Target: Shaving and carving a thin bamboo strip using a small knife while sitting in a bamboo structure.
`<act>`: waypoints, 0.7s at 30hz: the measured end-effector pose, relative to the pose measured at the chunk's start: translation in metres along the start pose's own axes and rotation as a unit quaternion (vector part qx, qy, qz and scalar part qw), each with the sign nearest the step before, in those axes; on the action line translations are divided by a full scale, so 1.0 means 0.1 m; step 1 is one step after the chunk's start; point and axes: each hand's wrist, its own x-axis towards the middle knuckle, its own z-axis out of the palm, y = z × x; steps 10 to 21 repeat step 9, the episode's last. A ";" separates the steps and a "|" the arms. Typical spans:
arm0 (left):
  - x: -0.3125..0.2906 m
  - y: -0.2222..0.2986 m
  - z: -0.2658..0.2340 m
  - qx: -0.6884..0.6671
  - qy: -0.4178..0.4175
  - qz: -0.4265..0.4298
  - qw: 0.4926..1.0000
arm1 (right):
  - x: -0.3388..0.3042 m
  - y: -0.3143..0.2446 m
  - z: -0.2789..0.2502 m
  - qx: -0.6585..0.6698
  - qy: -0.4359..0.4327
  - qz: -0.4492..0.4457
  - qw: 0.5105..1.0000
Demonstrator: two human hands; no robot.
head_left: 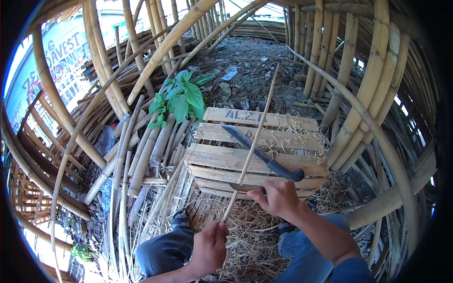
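Note:
My left hand [210, 246] is closed round the near end of a long, thin bamboo strip [255, 137], which slants up and away over a slatted wooden crate [222, 158]. In my right hand [279, 200] is a small knife [245, 187]; its blade lies across the strip a little beyond my left hand. The handle is mostly hidden by my fingers. A machete [264, 157] with a dark blade and black handle rests on top of the crate, its handle toward my right hand. The strip passes above the machete's blade.
Curly bamboo shavings [250, 240] cover the ground between my legs and lie on the crate's right side. Cut bamboo pieces [144, 155] are piled at the left, beside a leafy green plant [181, 98]. Upright bamboo poles [365, 89] and a leaning pole [351, 92] stand at the right.

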 end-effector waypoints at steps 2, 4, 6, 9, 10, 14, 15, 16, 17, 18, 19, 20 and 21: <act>-0.02 -0.02 -0.03 0.014 -0.010 0.003 1.000 | -0.04 -0.11 0.02 0.026 -0.001 0.016 1.000; -0.01 -0.03 0.00 0.001 -0.020 0.005 1.000 | -0.10 -0.15 0.05 0.038 -0.022 -0.023 0.999; -0.04 -0.04 0.01 -0.003 -0.027 0.007 1.000 | -0.06 -0.22 0.02 0.038 -0.016 -0.035 0.999; -0.09 -0.08 0.02 0.047 -0.021 0.042 0.998 | 0.00 -0.18 -0.04 0.042 -0.002 -0.024 0.999; -0.09 -0.08 0.02 0.047 -0.021 0.042 0.998 | 0.00 -0.18 -0.04 0.042 -0.002 -0.024 0.999; -0.09 -0.08 0.02 0.047 -0.021 0.042 0.998 | 0.00 -0.18 -0.04 0.042 -0.002 -0.024 0.999; -0.09 -0.08 0.02 0.047 -0.021 0.042 0.998 | 0.00 -0.18 -0.04 0.042 -0.002 -0.024 0.999; -0.09 -0.08 0.02 0.047 -0.021 0.042 0.998 | 0.00 -0.18 -0.04 0.042 -0.002 -0.024 0.999; -0.09 -0.08 0.02 0.047 -0.021 0.042 0.998 | 0.00 -0.18 -0.04 0.042 -0.002 -0.024 0.999; -0.09 -0.08 0.02 0.047 -0.021 0.042 0.998 | 0.00 -0.18 -0.04 0.042 -0.002 -0.024 0.999; -0.09 -0.08 0.02 0.047 -0.021 0.042 0.998 | 0.00 -0.18 -0.04 0.042 -0.002 -0.024 0.999; -0.09 -0.08 0.02 0.047 -0.021 0.042 0.998 | 0.00 -0.18 -0.04 0.042 -0.002 -0.024 0.999; -0.09 -0.08 0.02 0.047 -0.021 0.042 0.998 | 0.00 -0.18 -0.04 0.042 -0.002 -0.024 0.999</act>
